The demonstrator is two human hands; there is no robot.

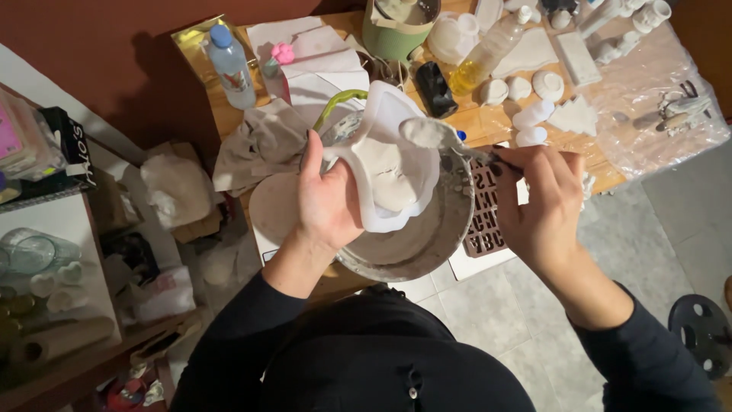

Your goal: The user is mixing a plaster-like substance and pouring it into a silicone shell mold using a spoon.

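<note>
Both hands work just above a round, plaster-smeared grey mixing bowl (427,244) on the wooden desk (488,122). Left hand (326,200) grips a soft white silicone mould (389,164), tilted over the bowl; right hand (537,202) pinches a plaster-loaded spoon (435,133) at its rim. Filling seems underway; steadiness matters next. Beside lies a brown letter mould (484,217).

I see the mould (389,164) in my left hand (326,200) above the bowl (427,244), the spoon (438,136) in my right hand (543,202) just over it. The letter tray (486,217) lies right of the bowl, the cloth (259,145) left, bottles (231,67) behind.
</note>
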